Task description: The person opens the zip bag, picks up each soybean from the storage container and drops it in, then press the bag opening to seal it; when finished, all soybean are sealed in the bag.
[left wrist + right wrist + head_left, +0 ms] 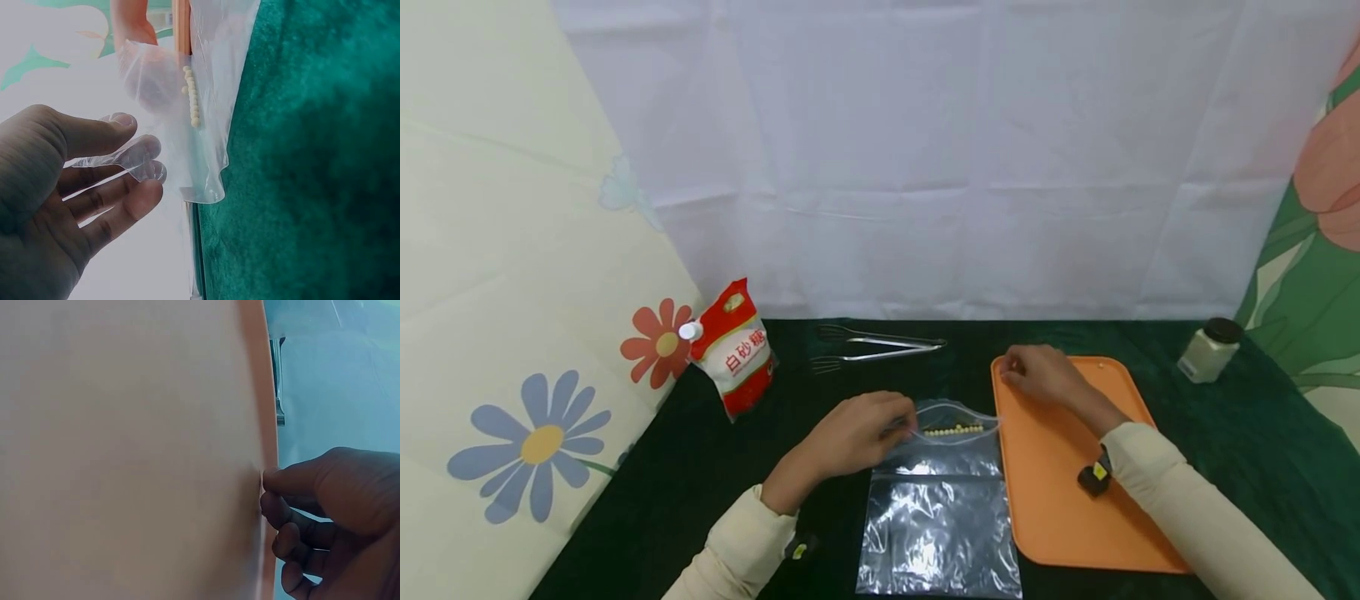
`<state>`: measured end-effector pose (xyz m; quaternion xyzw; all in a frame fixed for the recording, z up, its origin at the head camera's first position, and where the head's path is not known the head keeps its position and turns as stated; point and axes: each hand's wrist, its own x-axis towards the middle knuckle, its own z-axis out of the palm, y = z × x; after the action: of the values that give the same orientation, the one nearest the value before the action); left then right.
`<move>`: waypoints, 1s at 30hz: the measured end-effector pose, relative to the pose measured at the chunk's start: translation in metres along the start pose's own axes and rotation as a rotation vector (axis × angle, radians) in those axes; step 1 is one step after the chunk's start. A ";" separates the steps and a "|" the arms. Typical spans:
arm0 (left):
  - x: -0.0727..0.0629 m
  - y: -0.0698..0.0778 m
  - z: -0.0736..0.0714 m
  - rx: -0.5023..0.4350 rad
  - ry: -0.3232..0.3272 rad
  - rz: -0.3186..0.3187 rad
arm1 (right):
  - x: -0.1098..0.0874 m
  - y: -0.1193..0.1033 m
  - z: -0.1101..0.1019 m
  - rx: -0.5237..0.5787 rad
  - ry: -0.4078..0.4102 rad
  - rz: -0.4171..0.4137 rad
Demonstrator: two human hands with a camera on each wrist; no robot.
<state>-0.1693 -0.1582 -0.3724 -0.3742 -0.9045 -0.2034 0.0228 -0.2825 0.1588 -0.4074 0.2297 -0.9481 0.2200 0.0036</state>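
Observation:
A clear zip-seal bag (936,533) lies flat with its mouth parted at the far end. Inside the mouth is a row of small cream-coloured round pieces (953,430), also visible through the film in the left wrist view. My left hand (863,429) holds the left corner of the bag's mouth, the film between thumb and fingers. On the far left part of an orange tray (1045,517), my right hand (1043,375) has its fingers bent and thumb near the index fingertip, right at the tray surface. I cannot tell whether something small is between those fingertips.
A red and white sugar pouch (741,354) with a white cap stands at the left. Metal tongs (887,343) lie behind the bag. A small jar (1210,350) with a black lid is at the far right. A white cloth (962,167) hangs behind the dark green tabletop.

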 end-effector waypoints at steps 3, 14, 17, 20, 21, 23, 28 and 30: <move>0.000 0.000 0.000 -0.001 -0.003 0.001 | -0.002 -0.001 -0.001 -0.005 0.011 -0.010; 0.000 -0.001 0.000 -0.001 -0.010 -0.008 | -0.019 -0.015 -0.017 0.066 0.059 -0.112; 0.000 0.000 0.000 0.007 -0.008 -0.009 | -0.025 -0.018 -0.021 0.084 0.083 -0.184; 0.001 0.001 0.000 0.011 -0.008 -0.014 | -0.030 -0.020 -0.024 0.086 0.106 -0.242; 0.001 0.001 0.000 0.013 -0.007 -0.014 | -0.031 -0.021 -0.024 0.081 0.111 -0.258; 0.000 0.001 0.001 0.015 -0.006 -0.016 | -0.033 -0.022 -0.026 0.071 0.120 -0.281; 0.001 0.000 0.003 0.026 -0.003 -0.013 | -0.036 -0.023 -0.030 0.074 0.119 -0.317; 0.001 -0.001 0.003 0.031 -0.002 -0.007 | -0.037 -0.024 -0.032 0.087 0.121 -0.331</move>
<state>-0.1702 -0.1566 -0.3750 -0.3707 -0.9089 -0.1889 0.0269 -0.2418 0.1692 -0.3726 0.3689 -0.8849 0.2707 0.0868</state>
